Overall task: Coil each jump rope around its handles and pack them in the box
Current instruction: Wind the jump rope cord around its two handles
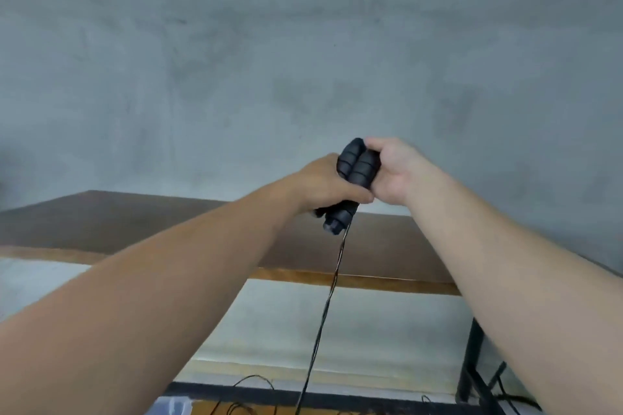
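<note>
- While both bare forearms reach forward and up, the two hands meet in front of a grey, mottled concrete-looking wall (303, 44), holding a pair of jump rope handles (357, 165) between them.
- These handles are black, cylindrical and ribbed with rounded foam-like segments; they lie side by side, touching, upright with a slight tilt, their rounded tops showing above the hands and their lower ends poking out under the left hand.
- Left hand (328, 184) — its fingers are curled round the lower part of the handles, thumb laid across the front, gripping them firmly.
- Right hand (392, 168) wraps the upper part from the right side; its fingers are curled round the back of the handles, so only the knuckles and the heel of the palm show.
- From the lower ends a thin dark rope (328, 296) hangs down as two close strands, faintly striped, crossing the front edge of the table and falling well below it.
- Near the bottom edge of the view the rope lies in loose loops on the floor (371, 330), which is pale and smooth with a yellowish band and a dark strip.
- Below and beyond the hands stands a table (135, 222) — dark brown flat top, lighter wood along its front edge, and a black metal leg (472, 357) under its right front corner.
- Handles and hands are held in the air, above the table's far edge, not touching it.
</note>
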